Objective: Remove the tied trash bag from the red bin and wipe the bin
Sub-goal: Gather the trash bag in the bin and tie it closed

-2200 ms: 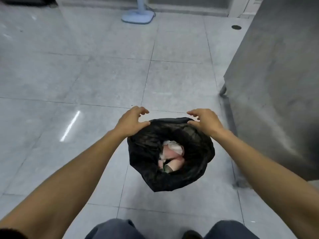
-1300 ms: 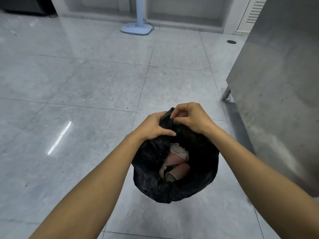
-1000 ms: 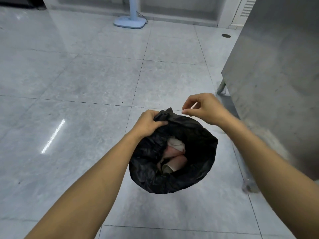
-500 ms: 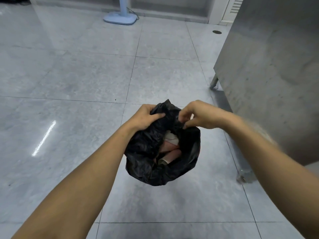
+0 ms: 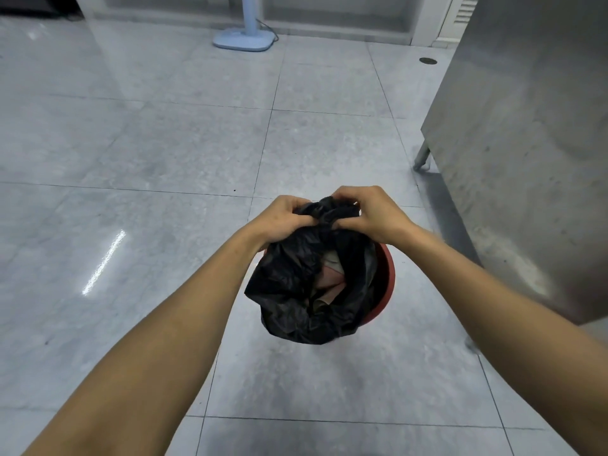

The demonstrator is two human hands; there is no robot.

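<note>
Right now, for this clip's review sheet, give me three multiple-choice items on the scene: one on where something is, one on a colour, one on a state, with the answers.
1. Where does the metal cabinet stand relative to the bin?
A. To its right
B. To its left
C. Nearer the camera than the bin

2. What colour is the bin rim showing beside the trash bag?
A. Blue
B. Red
C. White

3. What state is the bag's mouth in?
A. Spread flat over the whole rim
B. Knotted shut, no contents visible
C. Bunched at the far side, still gaping so rubbish shows

Answers:
1 A: the cabinet fills the right edge of the head view.
2 B: a red arc shows on the bag's right side.
3 C: the left hand and right hand grip gathered plastic, while pinkish waste shows through the opening below.
</note>
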